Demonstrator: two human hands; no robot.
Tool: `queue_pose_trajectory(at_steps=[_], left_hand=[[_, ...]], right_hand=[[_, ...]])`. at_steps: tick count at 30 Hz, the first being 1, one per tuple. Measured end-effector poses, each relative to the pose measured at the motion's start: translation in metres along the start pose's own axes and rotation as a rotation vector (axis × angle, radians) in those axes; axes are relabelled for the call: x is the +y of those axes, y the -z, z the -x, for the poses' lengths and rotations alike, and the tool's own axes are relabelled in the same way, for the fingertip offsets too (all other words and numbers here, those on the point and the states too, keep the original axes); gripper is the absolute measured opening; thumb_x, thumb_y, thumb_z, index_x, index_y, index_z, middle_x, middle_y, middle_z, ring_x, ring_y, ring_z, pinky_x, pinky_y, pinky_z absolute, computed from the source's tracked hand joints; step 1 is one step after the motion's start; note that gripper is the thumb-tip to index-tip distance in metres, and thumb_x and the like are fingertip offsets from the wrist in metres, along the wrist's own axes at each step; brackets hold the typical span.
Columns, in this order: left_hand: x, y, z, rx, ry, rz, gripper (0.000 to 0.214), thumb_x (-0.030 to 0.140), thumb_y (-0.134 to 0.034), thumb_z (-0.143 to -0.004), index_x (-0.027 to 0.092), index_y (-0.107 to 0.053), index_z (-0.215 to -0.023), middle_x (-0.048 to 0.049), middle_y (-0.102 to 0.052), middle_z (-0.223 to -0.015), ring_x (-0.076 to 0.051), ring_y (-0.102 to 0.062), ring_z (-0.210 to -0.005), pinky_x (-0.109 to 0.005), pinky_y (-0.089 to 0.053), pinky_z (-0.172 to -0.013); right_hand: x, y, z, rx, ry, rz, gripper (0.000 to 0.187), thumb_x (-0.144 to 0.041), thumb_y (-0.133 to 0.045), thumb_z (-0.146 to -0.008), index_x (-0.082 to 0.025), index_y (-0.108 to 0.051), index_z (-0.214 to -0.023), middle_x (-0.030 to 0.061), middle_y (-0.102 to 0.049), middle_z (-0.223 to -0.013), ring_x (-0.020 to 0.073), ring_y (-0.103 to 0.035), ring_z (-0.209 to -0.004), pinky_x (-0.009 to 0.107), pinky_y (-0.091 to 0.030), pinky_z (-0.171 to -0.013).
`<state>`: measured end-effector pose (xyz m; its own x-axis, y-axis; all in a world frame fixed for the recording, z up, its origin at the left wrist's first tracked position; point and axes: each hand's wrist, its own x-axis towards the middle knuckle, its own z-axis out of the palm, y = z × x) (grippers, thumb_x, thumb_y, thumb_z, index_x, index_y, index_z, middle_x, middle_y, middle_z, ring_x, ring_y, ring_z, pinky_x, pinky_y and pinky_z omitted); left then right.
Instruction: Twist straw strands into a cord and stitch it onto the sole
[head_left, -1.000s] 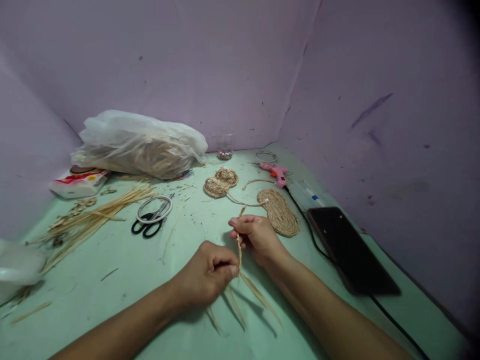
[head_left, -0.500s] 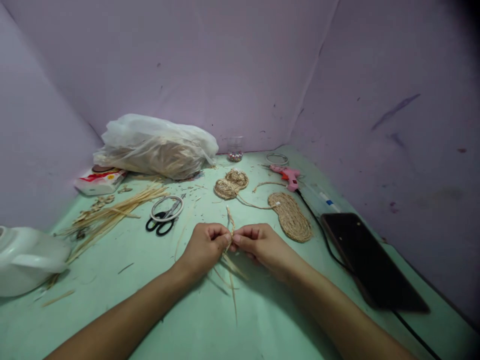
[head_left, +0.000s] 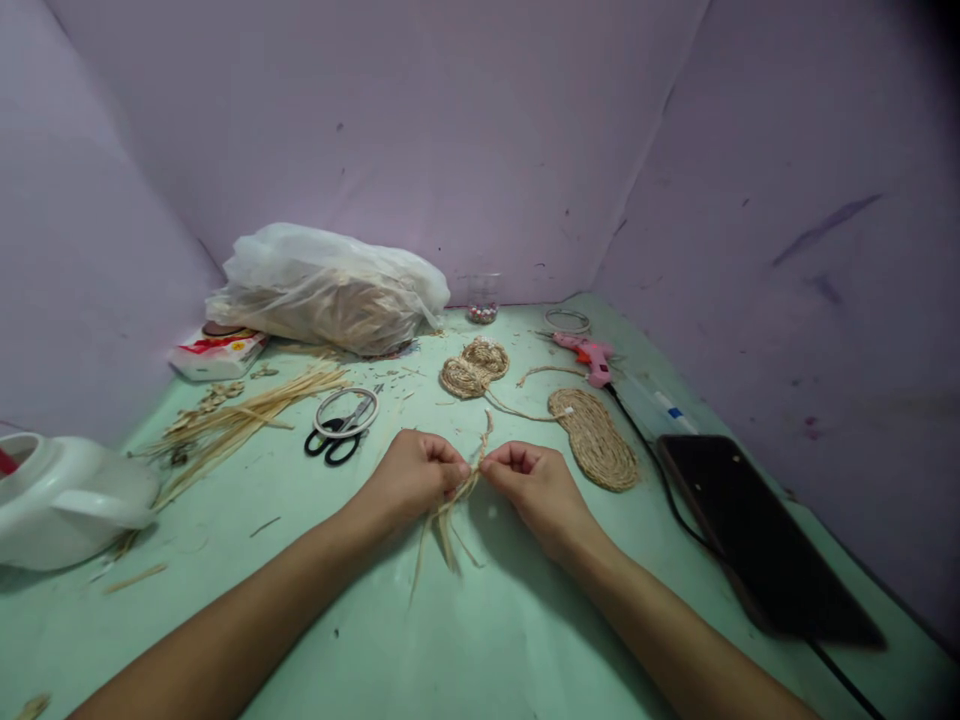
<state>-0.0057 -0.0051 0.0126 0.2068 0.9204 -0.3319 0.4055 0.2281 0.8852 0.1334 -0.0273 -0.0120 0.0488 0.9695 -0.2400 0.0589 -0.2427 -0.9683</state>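
My left hand [head_left: 416, 478] and my right hand [head_left: 534, 485] meet at the middle of the green table, both pinching a thin braid of dry straw [head_left: 469, 482]. The braid's plaited end pokes up between the fingertips, and its loose strands [head_left: 437, 540] trail down toward me on the table. A cord runs from the braid's top to a coiled oval straw mat [head_left: 595, 439] just right of my right hand. A second coiled straw piece [head_left: 472, 366] lies farther back.
Scissors [head_left: 341, 427] and a bundle of straw stalks [head_left: 240, 415] lie to the left, near a white plastic jug [head_left: 67, 497]. A plastic bag of straw [head_left: 330, 290] sits at the back. A pink glue gun [head_left: 589, 354], its cable and a dark phone [head_left: 757, 530] lie right.
My left hand has come up from the loose strands to meet my right hand at the braid. Both hands now pinch it close together, and the strands have bunched below.
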Motion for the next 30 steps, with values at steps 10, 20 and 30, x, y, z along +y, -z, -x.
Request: queue_pose_trajectory(at_steps=[10,20,30], left_hand=[[-0.005,-0.029,0.039,0.215,-0.513,-0.952,0.023,0.016,-0.039,-0.074,0.014,-0.062,-0.077,-0.0068,-0.063,-0.065,-0.017,-0.056,-0.055,-0.027,-0.034,-0.051],[0.019,-0.004,0.031,0.353,-0.308,-0.289,0.018,0.025,-0.050,-0.073,0.014,-0.063,-0.077,-0.0049,-0.064,-0.070,-0.011,-0.054,-0.052,-0.023,-0.041,-0.051],[-0.002,0.004,0.003,-0.407,0.241,0.462,0.017,0.020,-0.054,-0.069,0.005,-0.059,-0.064,-0.0044,-0.056,-0.058,-0.006,-0.050,-0.040,-0.015,-0.037,-0.036]], right_hand=[[0.001,-0.004,0.004,0.000,0.002,-0.234,0.006,-0.019,-0.059,-0.061,-0.014,-0.058,-0.059,-0.0019,-0.057,-0.052,0.0078,-0.046,-0.049,0.021,-0.034,-0.051],[0.001,-0.003,0.003,-0.027,-0.080,-0.308,0.012,-0.022,-0.061,-0.059,-0.014,-0.055,-0.054,-0.0041,-0.050,-0.045,0.0044,-0.035,-0.039,0.020,-0.022,-0.041],[0.004,-0.006,0.006,-0.180,-0.049,-0.346,0.012,-0.023,-0.062,-0.062,-0.013,-0.057,-0.057,-0.0011,-0.055,-0.047,0.0083,-0.047,-0.045,0.022,-0.033,-0.049]])
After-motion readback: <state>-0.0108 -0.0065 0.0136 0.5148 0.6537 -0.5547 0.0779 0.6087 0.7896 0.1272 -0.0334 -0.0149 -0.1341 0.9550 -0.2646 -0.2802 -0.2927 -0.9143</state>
